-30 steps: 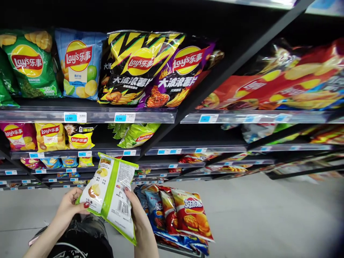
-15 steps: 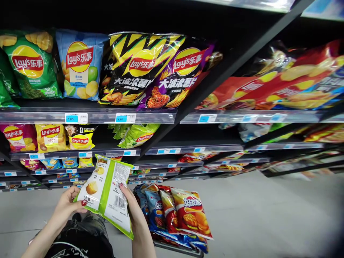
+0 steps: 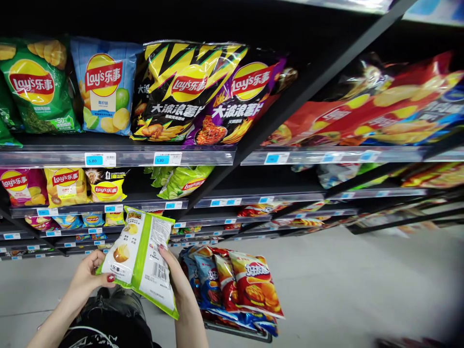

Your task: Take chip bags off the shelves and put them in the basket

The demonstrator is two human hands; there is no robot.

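Observation:
Both my hands hold a light green and white chip bag (image 3: 139,256), its printed back with a barcode facing me. My left hand (image 3: 87,278) grips the bag's lower left edge, thumb on top. My right hand (image 3: 176,280) is wrapped round its right edge near the barcode. The bag is tilted, its top toward the shelves. Just right of my right hand several red, orange and blue snack bags (image 3: 235,287) lie stacked in a cart (image 3: 237,333).
Black store shelves (image 3: 119,157) full of chip bags rise ahead, with blue price tags (image 3: 94,159) along their edges. A light green chip bag (image 3: 183,181) lies on the second shelf. Grey floor (image 3: 344,285) stretches to the right. My dark clothing (image 3: 105,324) shows below.
The bag and both hands have shifted slightly left and down toward me. The grip is unchanged.

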